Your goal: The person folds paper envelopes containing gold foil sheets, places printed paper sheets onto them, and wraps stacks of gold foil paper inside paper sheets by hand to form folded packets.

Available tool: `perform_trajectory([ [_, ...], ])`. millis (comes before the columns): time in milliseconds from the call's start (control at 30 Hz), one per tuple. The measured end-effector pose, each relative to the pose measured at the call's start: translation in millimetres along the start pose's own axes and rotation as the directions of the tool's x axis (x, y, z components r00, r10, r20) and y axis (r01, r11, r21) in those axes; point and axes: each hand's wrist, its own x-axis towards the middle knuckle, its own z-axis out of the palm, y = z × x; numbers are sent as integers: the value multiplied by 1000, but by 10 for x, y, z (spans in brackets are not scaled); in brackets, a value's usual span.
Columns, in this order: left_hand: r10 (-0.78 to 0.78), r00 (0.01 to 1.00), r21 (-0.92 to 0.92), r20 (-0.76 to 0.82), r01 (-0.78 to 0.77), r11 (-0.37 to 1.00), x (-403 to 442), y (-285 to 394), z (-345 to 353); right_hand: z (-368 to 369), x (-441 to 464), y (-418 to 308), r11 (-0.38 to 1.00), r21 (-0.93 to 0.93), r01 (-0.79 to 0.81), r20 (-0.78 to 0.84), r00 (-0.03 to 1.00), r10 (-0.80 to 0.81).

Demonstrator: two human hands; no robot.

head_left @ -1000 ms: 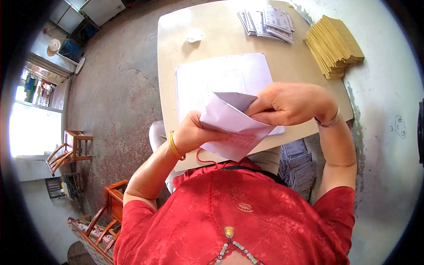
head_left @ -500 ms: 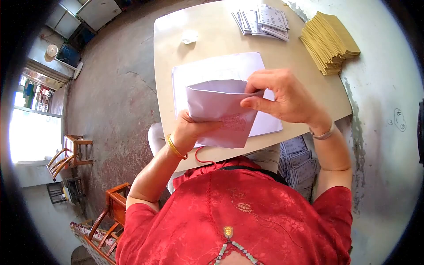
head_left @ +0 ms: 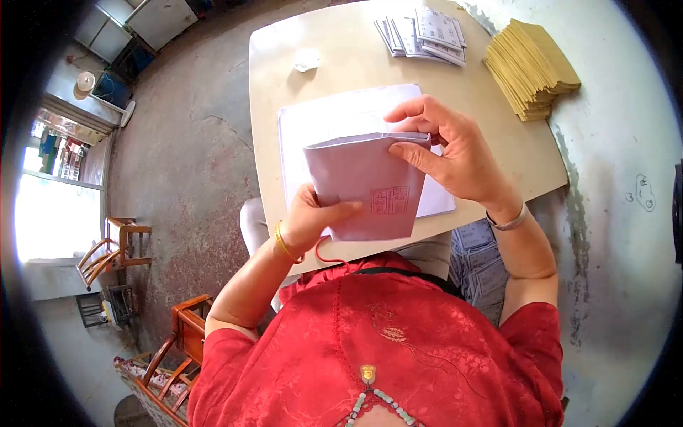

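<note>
A pale paper envelope [head_left: 352, 174] with a red printed stamp is held upright, slightly tilted, above the near part of the table. My left hand [head_left: 313, 219] is closed on its lower left side, the thumb lying across the front and the other fingers hidden behind. At the top right corner my right hand [head_left: 455, 153] pinches the rim, thumb in front and fingers at the back. The top edge looks nearly flat, with a narrow fold at the right. Beneath the envelope lies a stack of white paper sheets [head_left: 313, 117].
On the table [head_left: 274, 67] are a small clear object [head_left: 306, 60], a pile of printed white packets [head_left: 435, 28] and a stack of yellow-brown envelopes [head_left: 530, 67] against the wall. More printed packets [head_left: 480, 260] sit below the table's right edge. Wooden chairs [head_left: 192, 331] stand at left.
The envelope's mouth, gaping before, is now nearly flat. Its front has turned toward me, so the red stamp shows fully. My right hand's fingers have shifted along the top edge.
</note>
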Motion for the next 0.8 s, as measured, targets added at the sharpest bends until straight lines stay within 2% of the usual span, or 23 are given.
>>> perform_trajectory([
  [33, -7, 1000, -21, 17, 7, 1000, 5, 15, -71, -5, -8, -9, 999, -6, -34, 3, 999, 34],
  [67, 84, 995, -78, 54, -80, 994, 44, 56, -142, 2, -21, 7, 999, -34, -20, 9, 1000, 20],
  [133, 272, 961, -105, -53, -276, 955, 58, 272, -1, 26, -29, 38, 996, -91, 12, 27, 1000, -10],
  [200, 312, 950, 57, -14, -310, 949, 85, 331, -163, 5, -20, 43, 994, -105, 35, 95, 995, -25],
  [333, 349, 936, 76, 36, -351, 933, 104, 357, -168, -101, -10, 127, 986, -127, 106, 213, 974, -77],
  [367, 407, 911, 135, 68, -413, 901, 113, 381, -159, -107, -7, 129, 961, -199, 190, 185, 971, -154],
  [433, 512, 847, 243, 141, -531, 812, 144, 455, -140, -120, 5, 124, 874, -344, 342, 146, 939, -310],
  [533, 608, 697, 571, 380, -694, 439, 273, 534, -216, -72, 57, 220, 595, -603, 532, 131, 801, -584],
  [567, 584, 711, 595, 390, -679, 429, 315, 450, -262, -82, 31, 304, 521, -664, 536, 193, 796, -574],
  [600, 551, 738, 646, 390, -645, 407, 348, 321, -322, -62, -5, 419, 514, -671, 534, 236, 811, -536],
  [667, 428, 769, 763, 475, -602, 234, 404, 12, -491, 34, -121, 722, 502, -681, 534, 321, 833, -451],
  [700, 241, 839, 817, 488, -536, 213, 384, -120, -575, 92, -218, 906, 519, -657, 546, 423, 838, -346],
  [733, 154, 836, 823, 526, -546, 155, 337, -276, -662, 155, -310, 1047, 596, -604, 529, 497, 835, -237],
  [800, 34, 843, 835, 537, -537, 119, 203, -327, -629, 203, -454, 1211, 718, -527, 455, 461, 863, -208],
])
